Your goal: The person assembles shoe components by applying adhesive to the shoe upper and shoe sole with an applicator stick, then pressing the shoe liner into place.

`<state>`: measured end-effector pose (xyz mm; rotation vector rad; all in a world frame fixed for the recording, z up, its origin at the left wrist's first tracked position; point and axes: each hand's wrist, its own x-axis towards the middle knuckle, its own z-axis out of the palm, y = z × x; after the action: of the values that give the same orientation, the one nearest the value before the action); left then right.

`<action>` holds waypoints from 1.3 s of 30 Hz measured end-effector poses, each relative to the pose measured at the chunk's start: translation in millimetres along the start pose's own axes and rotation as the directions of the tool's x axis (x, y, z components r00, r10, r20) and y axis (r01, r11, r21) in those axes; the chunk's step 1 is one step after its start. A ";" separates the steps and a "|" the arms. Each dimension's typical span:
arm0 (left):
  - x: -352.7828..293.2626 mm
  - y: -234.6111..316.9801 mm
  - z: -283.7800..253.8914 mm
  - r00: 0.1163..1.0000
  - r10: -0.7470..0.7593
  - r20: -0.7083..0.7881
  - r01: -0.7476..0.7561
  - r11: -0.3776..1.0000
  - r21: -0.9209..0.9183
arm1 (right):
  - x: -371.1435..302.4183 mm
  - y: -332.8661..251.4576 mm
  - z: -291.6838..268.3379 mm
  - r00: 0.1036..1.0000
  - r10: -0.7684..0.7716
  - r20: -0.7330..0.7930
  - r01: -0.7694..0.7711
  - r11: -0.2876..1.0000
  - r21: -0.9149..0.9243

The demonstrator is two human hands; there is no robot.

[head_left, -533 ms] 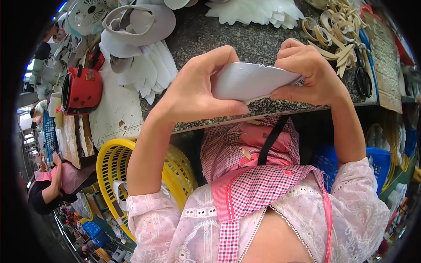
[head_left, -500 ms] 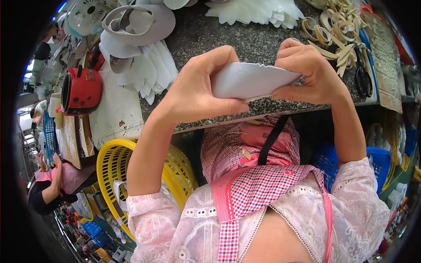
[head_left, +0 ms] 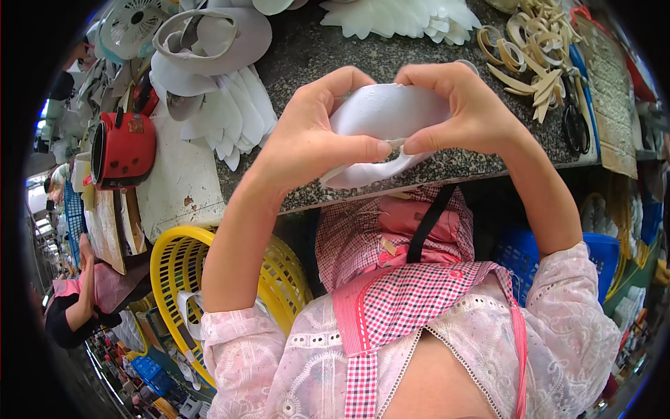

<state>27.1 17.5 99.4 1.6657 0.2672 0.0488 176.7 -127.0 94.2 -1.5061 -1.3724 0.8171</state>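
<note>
In the view from the head, I can see the person's left hand (head_left: 303,133) and right hand (head_left: 471,108) together holding a curved white piece (head_left: 391,108) just above the near edge of the tabletop (head_left: 300,49). Each grip is closed on it, fingers behind the upper rim and thumbs in front, the two thumb tips nearly meeting (its lower part curls forward beneath them). Scallop-edged white sheets (head_left: 405,17) lie along the far edge; beige strips (head_left: 537,42) are heaped toward the far right corner, with black-handled scissors (head_left: 576,126) nearer the front right corner. Toward the left edge, white leaf-shaped pieces (head_left: 237,115) fan out, and a red container (head_left: 136,150) stands beyond them. Below the near edge sits a yellow basket (head_left: 162,272).
</note>
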 end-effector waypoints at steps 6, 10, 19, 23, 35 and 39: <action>10.5 2.6 -15.6 0.986 0.039 0.165 -0.058 0.993 0.107 | -2.8 17.4 4.3 0.989 0.134 0.058 -0.145 0.955 0.259; 15.7 -0.5 -11.6 0.988 0.069 0.140 -0.082 0.993 0.086 | -3.2 15.6 4.0 0.978 0.210 0.007 -0.202 0.930 0.308; -26.4 2.3 -4.5 0.766 0.525 -0.371 -0.265 0.784 0.561 | -11.1 28.2 7.1 0.939 0.269 -0.216 -0.129 0.854 0.503; -28.7 -9.0 23.0 0.903 0.212 -0.373 -0.008 0.878 0.478 | -8.4 18.1 23.0 0.908 0.193 -0.372 0.009 0.878 0.479; -5.3 -15.2 40.4 0.850 0.157 -0.502 -0.221 0.973 -0.071 | -9.2 12.6 54.3 0.835 0.065 -0.546 0.132 0.940 0.314; 6.6 -21.5 28.6 0.858 0.113 -0.501 -0.267 0.931 -0.248 | -8.9 20.2 49.1 0.884 -0.029 -0.466 0.198 0.927 0.319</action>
<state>35.8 -7.1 74.0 1.3377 0.4415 0.6363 138.2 -125.8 56.6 -1.2131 -0.8939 0.5526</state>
